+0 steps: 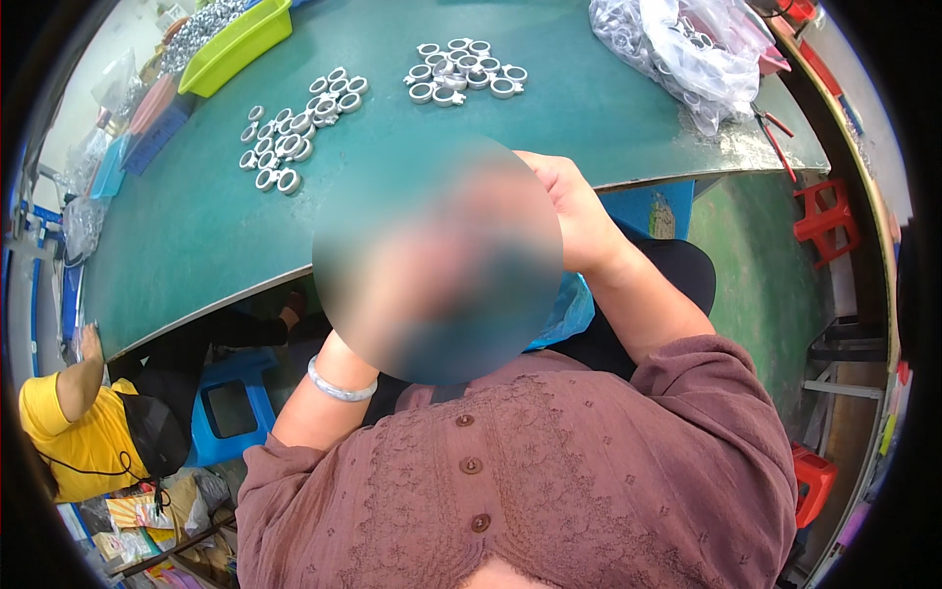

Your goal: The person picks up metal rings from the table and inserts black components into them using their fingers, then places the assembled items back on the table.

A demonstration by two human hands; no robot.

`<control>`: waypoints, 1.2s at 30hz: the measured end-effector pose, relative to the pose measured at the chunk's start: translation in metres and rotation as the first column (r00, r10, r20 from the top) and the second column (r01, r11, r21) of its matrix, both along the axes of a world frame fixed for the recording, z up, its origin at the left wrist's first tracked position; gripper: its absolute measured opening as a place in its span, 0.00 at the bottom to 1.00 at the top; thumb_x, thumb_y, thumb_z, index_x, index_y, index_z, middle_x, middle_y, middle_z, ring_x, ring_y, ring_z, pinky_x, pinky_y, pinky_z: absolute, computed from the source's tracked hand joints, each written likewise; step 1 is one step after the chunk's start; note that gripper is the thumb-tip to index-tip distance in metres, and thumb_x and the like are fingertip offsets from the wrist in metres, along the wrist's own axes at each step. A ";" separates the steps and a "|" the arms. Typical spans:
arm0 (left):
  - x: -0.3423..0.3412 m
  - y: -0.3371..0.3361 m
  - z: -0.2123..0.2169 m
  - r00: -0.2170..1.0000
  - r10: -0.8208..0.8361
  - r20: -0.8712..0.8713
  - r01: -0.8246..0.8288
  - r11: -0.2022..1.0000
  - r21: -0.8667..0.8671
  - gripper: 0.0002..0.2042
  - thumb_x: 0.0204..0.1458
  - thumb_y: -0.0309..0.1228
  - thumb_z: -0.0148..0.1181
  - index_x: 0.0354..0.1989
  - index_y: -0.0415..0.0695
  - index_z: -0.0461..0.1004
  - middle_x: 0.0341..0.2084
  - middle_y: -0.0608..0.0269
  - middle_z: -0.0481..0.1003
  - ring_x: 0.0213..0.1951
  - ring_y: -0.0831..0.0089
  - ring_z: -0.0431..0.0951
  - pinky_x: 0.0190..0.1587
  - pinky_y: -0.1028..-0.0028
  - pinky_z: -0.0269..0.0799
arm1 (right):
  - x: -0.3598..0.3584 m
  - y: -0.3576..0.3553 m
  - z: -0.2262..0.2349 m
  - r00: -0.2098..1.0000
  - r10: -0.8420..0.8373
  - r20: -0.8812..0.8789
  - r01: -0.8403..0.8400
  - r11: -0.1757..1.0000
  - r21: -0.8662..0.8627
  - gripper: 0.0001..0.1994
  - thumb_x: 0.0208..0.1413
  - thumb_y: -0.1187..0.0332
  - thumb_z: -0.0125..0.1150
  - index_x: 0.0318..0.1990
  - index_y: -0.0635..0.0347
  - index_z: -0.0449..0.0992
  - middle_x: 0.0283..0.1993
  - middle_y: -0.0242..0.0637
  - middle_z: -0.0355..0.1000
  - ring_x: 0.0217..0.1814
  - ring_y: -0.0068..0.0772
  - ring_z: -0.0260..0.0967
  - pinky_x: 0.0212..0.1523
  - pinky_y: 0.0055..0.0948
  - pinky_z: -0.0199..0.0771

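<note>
A round blurred patch covers the middle of the view, hiding most of both hands and whatever lies between them. My left hand [417, 260] is inside the blur, a pale bangle on its wrist; its fingers cannot be made out. My right hand [572, 211] shows at the blur's right edge, bent with curled fingers; anything in its grip is hidden. Both hands are at the table's near edge, above my lap. Beyond them on the green table [373, 128] lie silver metal rings with small lugs, in a left group [291, 142] and a far middle group [461, 74].
A lime-green bin [231, 49] of small metal parts stands far left. A clear plastic bag [692, 59] of rings is far right, near red-handled pliers [775, 128]. Blue plastic [569, 312] lies on my lap. Another person in yellow [83, 422] is at left, beside a blue stool [235, 402].
</note>
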State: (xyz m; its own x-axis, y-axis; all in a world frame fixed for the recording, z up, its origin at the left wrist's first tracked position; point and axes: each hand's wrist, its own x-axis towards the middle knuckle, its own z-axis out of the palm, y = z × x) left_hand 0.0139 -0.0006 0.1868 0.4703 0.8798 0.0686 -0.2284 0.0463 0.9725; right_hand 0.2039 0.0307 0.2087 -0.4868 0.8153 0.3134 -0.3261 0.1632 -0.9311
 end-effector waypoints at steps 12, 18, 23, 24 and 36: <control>-0.001 0.001 -0.010 0.895 0.006 0.446 0.127 0.955 -0.269 0.17 0.55 0.25 0.43 0.52 0.32 0.59 0.41 0.44 0.70 0.40 0.62 0.75 0.42 0.72 0.73 | 0.000 -0.001 0.001 0.998 -0.040 0.049 0.043 0.997 -0.071 0.11 0.51 0.79 0.49 0.43 0.67 0.69 0.38 0.37 0.71 0.39 0.22 0.68 0.42 0.21 0.69; -0.002 0.000 -0.013 0.902 -0.016 0.432 0.131 0.962 -0.238 0.17 0.56 0.25 0.41 0.54 0.34 0.58 0.42 0.47 0.70 0.42 0.62 0.74 0.45 0.69 0.72 | -0.002 -0.001 -0.003 0.996 -0.066 0.058 0.068 0.997 -0.028 0.10 0.51 0.79 0.50 0.42 0.67 0.70 0.37 0.36 0.71 0.39 0.21 0.67 0.42 0.21 0.69; -0.002 -0.001 -0.014 0.913 -0.020 0.408 0.119 0.969 -0.217 0.17 0.55 0.26 0.42 0.54 0.33 0.57 0.42 0.44 0.69 0.42 0.61 0.74 0.44 0.70 0.72 | -0.002 -0.001 -0.003 0.995 -0.075 0.073 0.076 0.997 -0.014 0.10 0.51 0.79 0.50 0.42 0.67 0.70 0.37 0.35 0.71 0.39 0.21 0.67 0.42 0.20 0.69; -0.002 -0.002 -0.014 0.912 -0.021 0.409 0.119 0.969 -0.217 0.17 0.55 0.26 0.42 0.54 0.33 0.57 0.42 0.44 0.69 0.42 0.61 0.74 0.44 0.70 0.72 | -0.002 -0.001 -0.002 0.994 -0.077 0.073 0.078 0.997 -0.015 0.10 0.51 0.79 0.51 0.42 0.67 0.70 0.37 0.35 0.71 0.39 0.21 0.67 0.42 0.20 0.69; -0.009 -0.012 -0.023 0.699 -0.021 -0.715 0.104 0.992 0.072 0.12 0.49 0.28 0.54 0.39 0.35 0.70 0.24 0.58 0.73 0.25 0.72 0.71 0.29 0.77 0.68 | 0.033 0.064 0.007 0.522 -0.767 0.373 0.312 0.578 0.754 0.10 0.47 0.76 0.54 0.40 0.61 0.72 0.31 0.37 0.71 0.32 0.29 0.69 0.34 0.24 0.68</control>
